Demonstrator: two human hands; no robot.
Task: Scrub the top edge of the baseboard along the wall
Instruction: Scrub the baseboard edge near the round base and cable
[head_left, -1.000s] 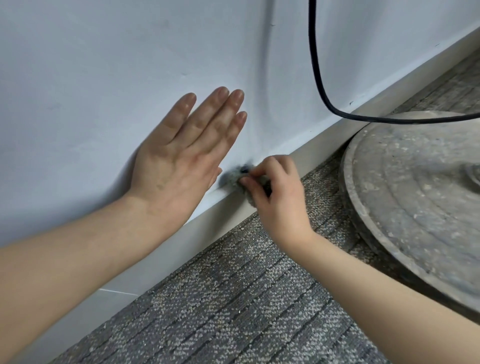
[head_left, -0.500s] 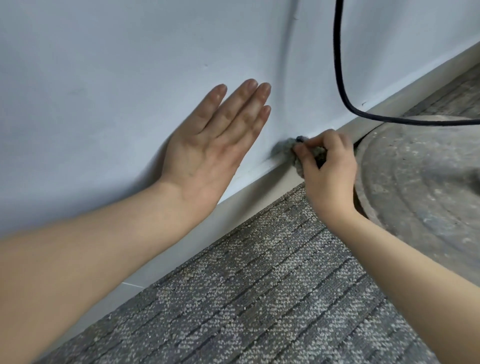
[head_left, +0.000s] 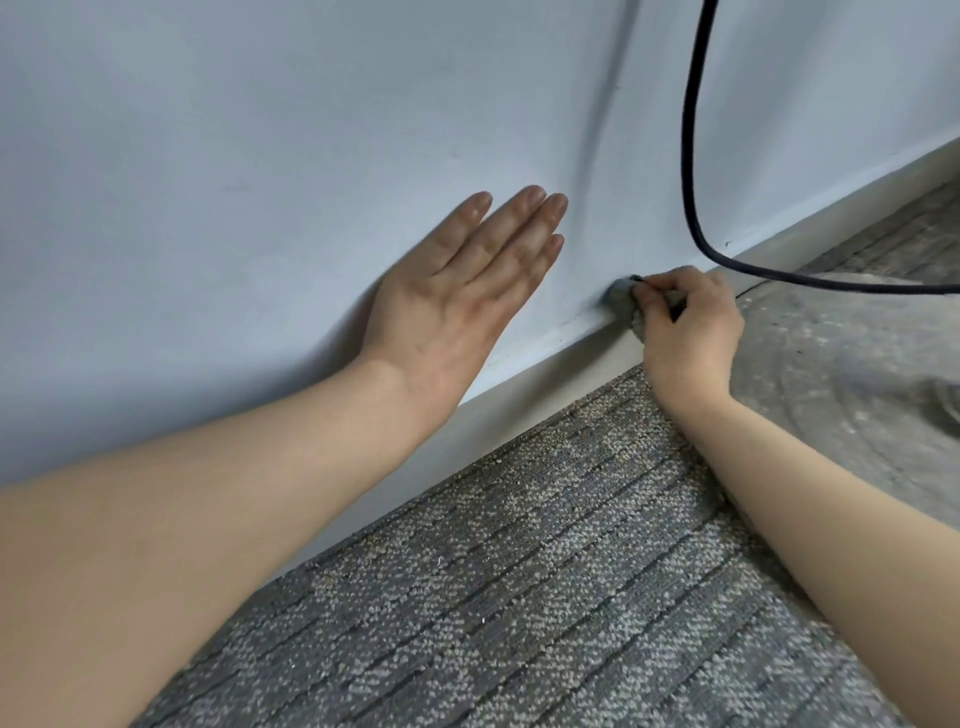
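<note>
A pale baseboard (head_left: 524, 395) runs diagonally along the foot of the light blue wall (head_left: 260, 156), rising toward the right. My right hand (head_left: 685, 327) grips a small grey scrubbing pad (head_left: 621, 299) and presses it against the baseboard's top edge where it meets the wall. My left hand (head_left: 467, 296) lies flat on the wall with straight fingers, to the left of the pad and just above the baseboard.
A black cable (head_left: 691, 156) hangs down the wall and curves right, just above my right hand. A dusty round grey disc (head_left: 841, 374) lies on the floor at the right, close to the baseboard. Grey patterned carpet (head_left: 519, 597) covers the floor.
My right hand has slid the pad rightward along the baseboard's top edge, toward the cable and disc. My left hand stays flat on the wall, and the gap between the hands has widened.
</note>
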